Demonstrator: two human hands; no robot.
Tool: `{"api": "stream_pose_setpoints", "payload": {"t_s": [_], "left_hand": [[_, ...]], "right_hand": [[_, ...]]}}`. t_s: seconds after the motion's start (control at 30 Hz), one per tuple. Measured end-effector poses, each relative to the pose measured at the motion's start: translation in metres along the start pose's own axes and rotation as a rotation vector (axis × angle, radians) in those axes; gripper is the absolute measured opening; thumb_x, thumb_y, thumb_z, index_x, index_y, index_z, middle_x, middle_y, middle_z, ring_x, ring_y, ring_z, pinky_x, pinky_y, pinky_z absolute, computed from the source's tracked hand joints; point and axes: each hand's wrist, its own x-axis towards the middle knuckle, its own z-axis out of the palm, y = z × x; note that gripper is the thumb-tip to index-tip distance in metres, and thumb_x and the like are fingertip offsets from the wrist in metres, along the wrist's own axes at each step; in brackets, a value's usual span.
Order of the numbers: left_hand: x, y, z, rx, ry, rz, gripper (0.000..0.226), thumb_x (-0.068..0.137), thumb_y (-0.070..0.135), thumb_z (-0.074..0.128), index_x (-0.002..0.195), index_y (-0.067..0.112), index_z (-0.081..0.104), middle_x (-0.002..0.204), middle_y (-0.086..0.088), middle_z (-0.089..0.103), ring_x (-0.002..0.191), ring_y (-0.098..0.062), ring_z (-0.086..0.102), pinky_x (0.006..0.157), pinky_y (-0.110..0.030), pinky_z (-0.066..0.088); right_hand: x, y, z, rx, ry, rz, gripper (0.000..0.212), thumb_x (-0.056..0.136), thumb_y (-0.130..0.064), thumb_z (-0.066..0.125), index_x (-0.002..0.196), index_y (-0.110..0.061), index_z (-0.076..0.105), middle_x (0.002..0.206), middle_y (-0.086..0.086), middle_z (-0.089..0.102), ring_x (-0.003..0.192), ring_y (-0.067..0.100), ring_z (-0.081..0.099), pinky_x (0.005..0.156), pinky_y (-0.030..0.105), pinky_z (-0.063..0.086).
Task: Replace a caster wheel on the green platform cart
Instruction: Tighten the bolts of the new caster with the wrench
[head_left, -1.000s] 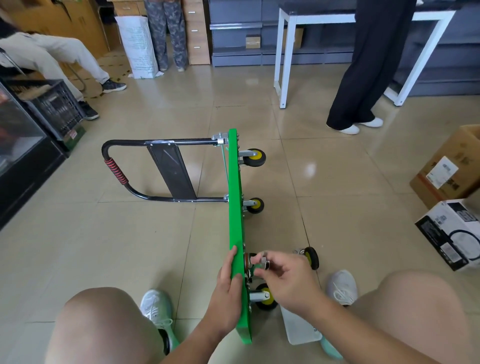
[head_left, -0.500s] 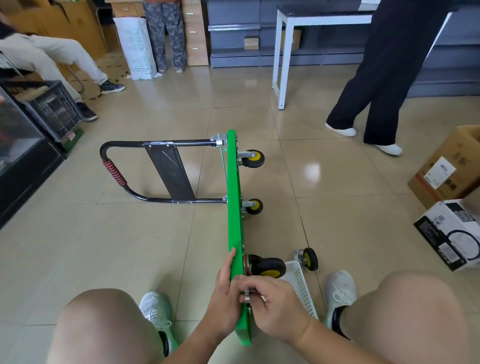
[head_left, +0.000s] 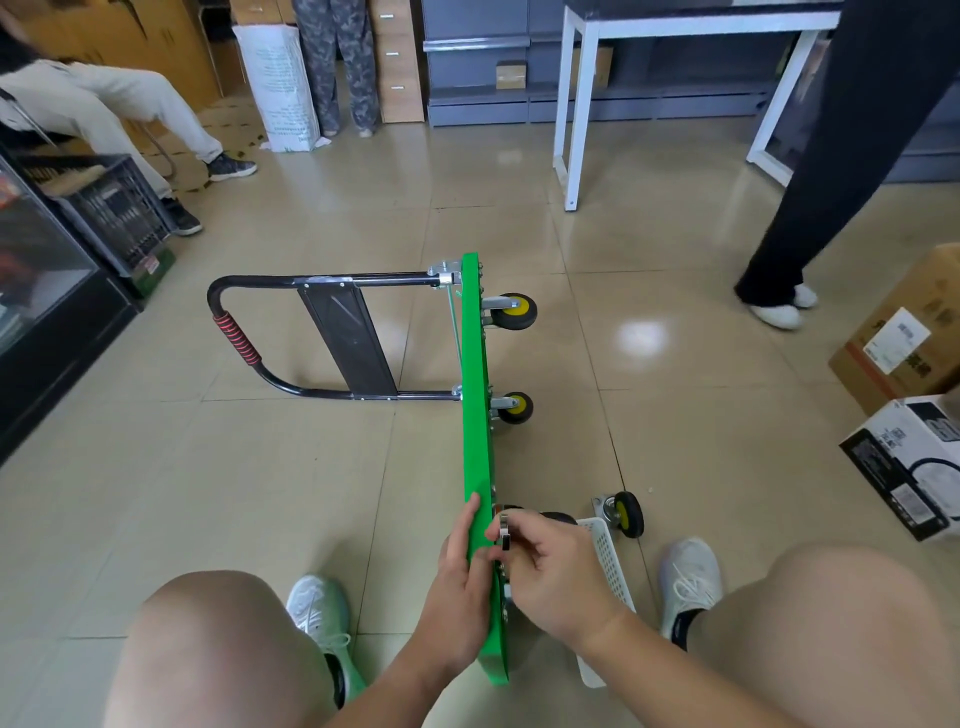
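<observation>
The green platform cart (head_left: 475, 415) stands on its long edge on the floor, with its black handle (head_left: 236, 338) lying out to the left. Two yellow-hubbed casters (head_left: 514, 310) (head_left: 514, 407) stick out from its far end. My left hand (head_left: 460, 566) grips the near part of the deck from the left. My right hand (head_left: 550, 566) pinches a small metal tool (head_left: 505, 531) against the deck's underside. A black caster wheel (head_left: 560, 517) shows just behind my fingers. A loose caster (head_left: 626, 514) lies on the floor to the right.
A white slotted tray (head_left: 608, 556) lies under my right wrist, between my shoes. Boxes (head_left: 914, 462) sit at the right. A person in black trousers (head_left: 810, 208) stands near the white table (head_left: 571, 114). A black crate (head_left: 117, 213) and a cabinet are on the left.
My right hand dropped from the caster mount toward the near edge, then came back up a little with the metal tool. The person in black stepped to the right.
</observation>
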Motion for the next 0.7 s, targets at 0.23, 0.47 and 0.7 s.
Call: {"api": "stream_pose_setpoints", "payload": {"t_s": [0.23, 0.47, 0.7], "left_hand": [[-0.001, 0.003, -0.002, -0.005, 0.008, -0.055, 0.044, 0.105, 0.046, 0.036, 0.147, 0.054, 0.028, 0.165, 0.013, 0.029, 0.151, -0.01, 0.033, 0.117, -0.029, 0.035], [0.002, 0.0, -0.002, -0.031, -0.052, -0.006, 0.026, 0.092, 0.058, 0.027, 0.116, 0.065, 0.033, 0.168, 0.004, 0.028, 0.153, -0.016, 0.032, 0.124, -0.044, 0.032], [0.005, -0.015, 0.001, -0.093, -0.031, -0.047, 0.061, 0.092, 0.062, 0.033, 0.151, 0.063, 0.018, 0.162, 0.009, 0.036, 0.144, 0.001, 0.043, 0.122, -0.031, 0.035]], "right_hand": [[0.001, 0.002, -0.002, -0.012, -0.004, -0.021, 0.031, 0.085, -0.002, 0.063, 0.097, -0.031, 0.065, 0.086, -0.014, 0.072, 0.081, 0.011, 0.073, 0.074, 0.037, 0.059], [0.006, 0.006, -0.004, 0.006, -0.013, -0.156, 0.015, 0.09, -0.012, 0.065, 0.1, -0.024, 0.068, 0.085, -0.004, 0.072, 0.076, 0.015, 0.071, 0.068, 0.04, 0.059], [0.004, 0.002, 0.0, 0.054, 0.096, -0.181, 0.031, 0.083, -0.002, 0.062, 0.101, -0.026, 0.069, 0.089, -0.009, 0.071, 0.077, 0.018, 0.073, 0.066, 0.039, 0.062]]}}
